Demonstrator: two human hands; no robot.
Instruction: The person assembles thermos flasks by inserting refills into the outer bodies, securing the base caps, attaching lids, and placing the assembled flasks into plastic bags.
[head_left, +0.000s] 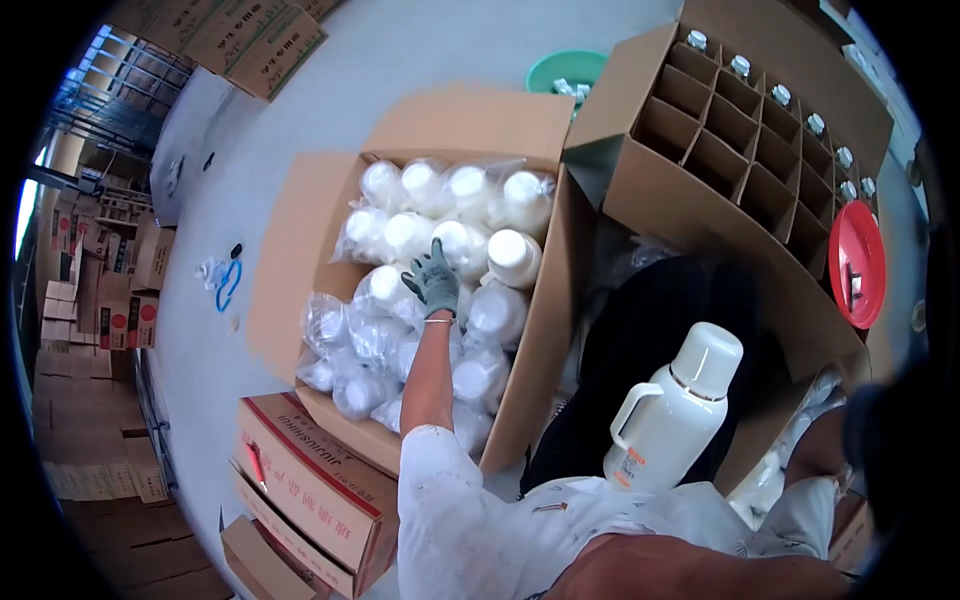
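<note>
My left hand, in a grey-green glove, reaches into an open cardboard box. Its fingers are apart, resting on or just above white-capped flasks in clear plastic bags, beside one white cap. An unbagged white flask stands near the box's right wall. On my lap leans a white thermos jug with a side handle and orange print. My right forearm bends down at the right edge over a box of bagged white items; the right hand itself is hidden.
A divided carton at upper right has pale bottle tops in some compartments. Near it are a red basin and a green basin with small pieces inside. A printed carton carrying a red pen-like tool lies lower left.
</note>
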